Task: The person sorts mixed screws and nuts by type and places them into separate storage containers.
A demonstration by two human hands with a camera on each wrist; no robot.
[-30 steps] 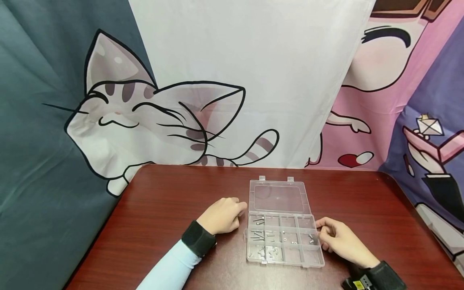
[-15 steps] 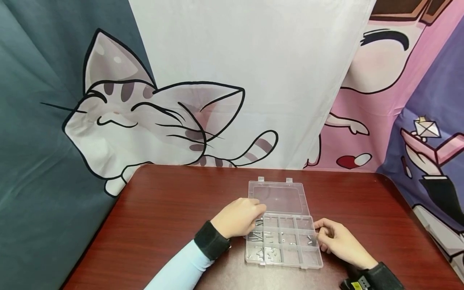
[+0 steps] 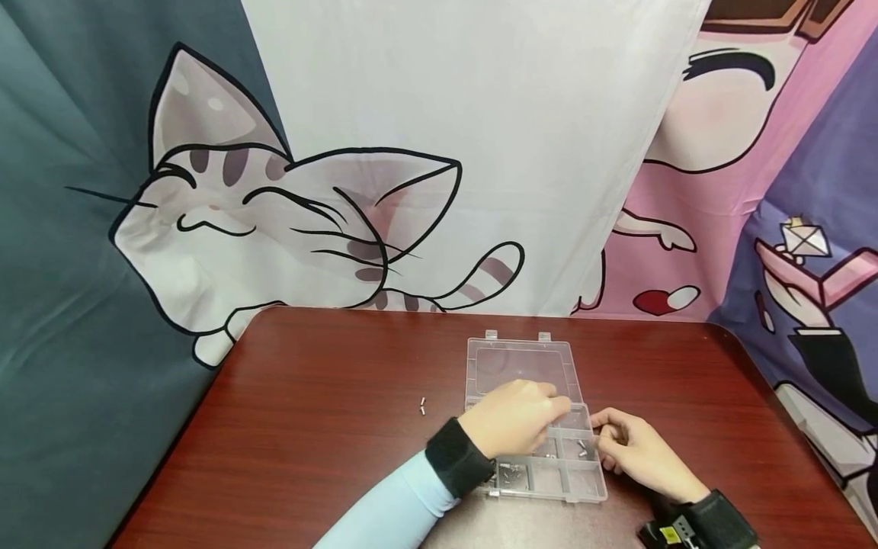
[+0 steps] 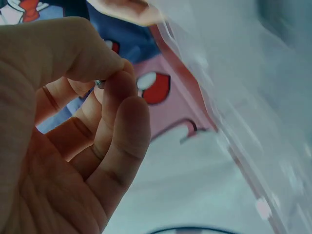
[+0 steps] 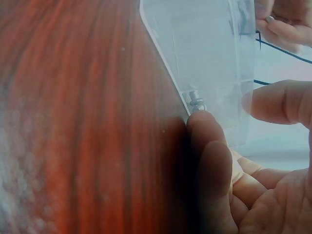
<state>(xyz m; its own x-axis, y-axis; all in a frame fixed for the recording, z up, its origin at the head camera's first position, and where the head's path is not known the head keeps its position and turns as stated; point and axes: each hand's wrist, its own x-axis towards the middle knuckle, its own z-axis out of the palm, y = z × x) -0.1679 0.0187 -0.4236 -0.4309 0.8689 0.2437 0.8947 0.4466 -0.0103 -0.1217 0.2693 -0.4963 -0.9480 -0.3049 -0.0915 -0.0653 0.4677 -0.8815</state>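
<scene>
A clear compartment box (image 3: 583, 482) lies on the table with its lid (image 3: 524, 364) folded back. My left hand (image 3: 516, 415) is over the box's middle and hides several compartments. Between its thumb and index finger, a small metal piece (image 4: 100, 84) is pinched; its kind is mostly hidden. At the box's right side my right hand (image 3: 641, 450) holds the edge, thumb (image 5: 278, 101) and curled fingers (image 5: 207, 129) on either side of the wall. Small screws (image 3: 581, 448) lie in the right compartment beside it. Tiny metal parts (image 3: 511, 473) sit in a front compartment.
Two small screws (image 3: 422, 406) lie on the brown table (image 3: 329, 381), left of the box. A curtain (image 3: 425, 76) with cartoon figures hangs behind the table. Black bands (image 3: 458, 457) circle both wrists, the right one with a small device (image 3: 675, 531).
My left hand has moved right, from beside the box to over its compartments. Two screws on the table are now uncovered. The right hand stays at the box's right edge.
</scene>
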